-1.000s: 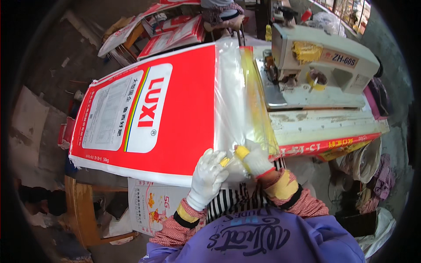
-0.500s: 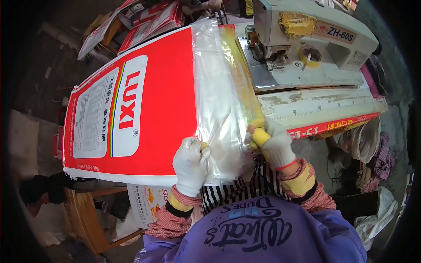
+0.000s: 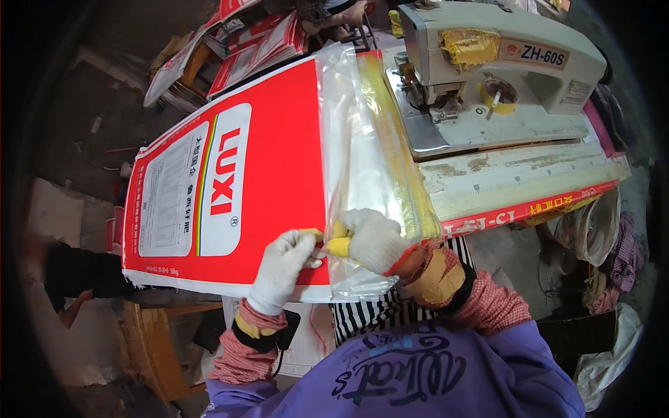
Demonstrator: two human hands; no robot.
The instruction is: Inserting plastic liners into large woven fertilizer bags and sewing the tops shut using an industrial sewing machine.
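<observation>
From the head, a close view (wide fisheye) faces down over the red sack (image 3: 279, 164).

A: Your gloves (image 3: 270, 284)?
B: White on your left hand (image 3: 280, 266) and right hand (image 3: 375, 242), yellow finger wraps (image 3: 339, 246), red right cuff edge (image 3: 401, 258).
A: Rest of you?
B: Red-white checked sleeves (image 3: 499, 306), black bands (image 3: 463, 292), purple top (image 3: 519, 373), dark lettering (image 3: 451, 377), black-white striped legwear (image 3: 359, 319).

A grey-white metal sewing machine (image 3: 536, 76) blocks the right; space above the red-and-white plastic sack (image 3: 282, 139) is open.
</observation>
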